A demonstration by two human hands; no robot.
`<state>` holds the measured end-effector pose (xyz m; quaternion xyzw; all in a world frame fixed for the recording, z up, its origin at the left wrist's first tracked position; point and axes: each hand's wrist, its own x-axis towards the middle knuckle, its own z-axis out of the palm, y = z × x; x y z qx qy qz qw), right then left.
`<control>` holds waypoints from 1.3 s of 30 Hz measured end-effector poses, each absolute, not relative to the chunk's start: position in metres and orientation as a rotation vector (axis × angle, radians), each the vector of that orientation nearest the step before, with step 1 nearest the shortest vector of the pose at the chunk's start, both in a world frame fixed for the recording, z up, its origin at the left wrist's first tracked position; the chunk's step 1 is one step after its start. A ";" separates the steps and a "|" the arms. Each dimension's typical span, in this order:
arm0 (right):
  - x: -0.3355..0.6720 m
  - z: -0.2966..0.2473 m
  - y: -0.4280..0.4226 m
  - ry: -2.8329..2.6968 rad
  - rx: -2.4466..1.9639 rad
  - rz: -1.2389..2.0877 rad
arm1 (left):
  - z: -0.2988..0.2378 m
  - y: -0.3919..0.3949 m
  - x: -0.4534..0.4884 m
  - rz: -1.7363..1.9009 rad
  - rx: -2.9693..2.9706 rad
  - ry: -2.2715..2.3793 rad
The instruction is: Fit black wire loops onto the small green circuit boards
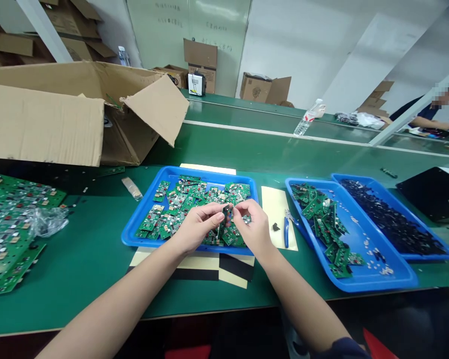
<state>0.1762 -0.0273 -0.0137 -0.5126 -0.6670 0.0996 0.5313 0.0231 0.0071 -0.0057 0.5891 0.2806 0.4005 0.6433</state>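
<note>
Over the blue tray [134, 232] full of small green circuit boards [179, 199], both my hands meet. My left hand [196, 224] pinches a small green circuit board [224, 217] held on edge. My right hand [252, 227] is closed too, its fingertips at the same board's right side, pinching it or a small part on it. The board is partly hidden by my fingers.
A second blue tray [381, 271] to the right holds more boards, and a third [415, 209] holds black parts. Blue-handled pliers [286, 229] lie on a yellow sheet between trays. Large green panels [7, 224] lie at left, an open cardboard box [60, 114] behind. Another person sits far right.
</note>
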 end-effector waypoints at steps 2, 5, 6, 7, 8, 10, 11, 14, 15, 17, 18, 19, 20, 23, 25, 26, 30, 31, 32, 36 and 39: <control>0.177 -0.015 -0.026 -1.609 -1.205 0.160 | -0.006 0.008 0.023 0.861 1.311 0.606; 0.179 -0.017 -0.025 -1.635 -1.178 0.075 | -0.004 0.008 0.022 0.784 1.244 0.588; 0.179 -0.018 -0.025 -1.639 -1.173 0.060 | -0.004 0.008 0.022 0.760 1.231 0.589; 0.179 -0.018 -0.025 -1.641 -1.165 0.047 | -0.003 0.008 0.022 0.730 1.231 0.593; 0.179 -0.019 -0.025 -1.642 -1.152 0.033 | -0.003 0.008 0.022 0.698 1.241 0.596; 0.180 -0.019 -0.025 -1.625 -1.113 0.017 | -0.001 0.007 0.021 0.662 1.281 0.605; 0.180 -0.019 -0.026 -1.594 -1.095 0.029 | -0.001 0.007 0.021 0.666 1.310 0.615; 0.183 -0.017 -0.027 -1.424 -1.086 0.201 | -0.001 0.008 0.020 0.778 1.431 0.668; 0.184 -0.015 -0.027 -1.368 -1.101 0.300 | -0.001 0.009 0.020 0.825 1.477 0.687; 0.186 -0.013 -0.027 -1.316 -1.142 0.517 | -0.004 0.011 0.019 0.909 1.550 0.707; 0.187 -0.012 -0.028 -1.320 -1.165 0.614 | -0.005 0.012 0.019 0.934 1.582 0.704; 0.186 -0.011 -0.028 -1.334 -1.184 0.689 | -0.007 0.014 0.018 0.951 1.619 0.695; 0.186 -0.011 -0.028 -1.353 -1.197 0.740 | -0.008 0.015 0.018 0.963 1.663 0.682; 0.183 -0.010 -0.028 -1.391 -1.207 0.767 | -0.011 0.017 0.017 0.972 1.808 0.653; 0.182 -0.009 -0.029 -1.434 -1.180 0.706 | -0.012 0.017 0.017 0.981 1.867 0.670; 0.182 -0.008 -0.029 -1.468 -1.156 0.656 | -0.011 0.017 0.017 0.987 1.884 0.684; 0.182 -0.006 -0.030 -1.593 -1.053 0.528 | -0.011 0.019 0.015 1.004 1.907 0.742; 0.183 -0.007 -0.030 -1.601 -1.041 0.564 | -0.011 0.020 0.014 1.010 1.907 0.765; 0.183 -0.007 -0.030 -1.592 -1.033 0.635 | -0.010 0.021 0.013 1.028 1.906 0.792; 0.184 -0.010 -0.028 -1.384 -1.012 1.057 | -0.009 0.025 0.009 1.206 1.982 0.824; 0.181 -0.012 -0.025 -1.217 -1.008 1.313 | -0.008 0.025 0.008 1.285 2.157 0.714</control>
